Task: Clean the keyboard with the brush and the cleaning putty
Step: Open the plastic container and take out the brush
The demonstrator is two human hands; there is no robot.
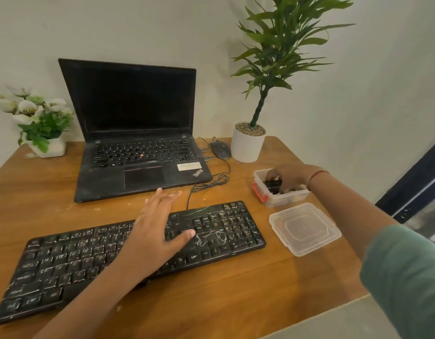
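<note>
Pale walls meet behind a wooden bench [236,285]. The keyboard [223,231], black and streaked with white grime, lies slantwise along the bench's near side, its right end farther back than its left. The left grip [155,231] is spread over the keyboard's middle, fingers straight and apart, holding nothing; whether it touches the keys cannot be told. The right grip [288,178] reaches into a clear box [284,199] with a red clasp, just beyond the keyboard's right end, fingers curled round a black item [272,184]; whether that item is the brush cannot be told. The box's lid [304,228] lies flat just in front of the box, beside the keyboard. Behind the keyboard stands an open laptop [138,133], screen dark. A mouse [220,149] sits to its right, next to a plant [277,50] in a white pot. Flowers [33,113] stand at the back left corner.
</note>
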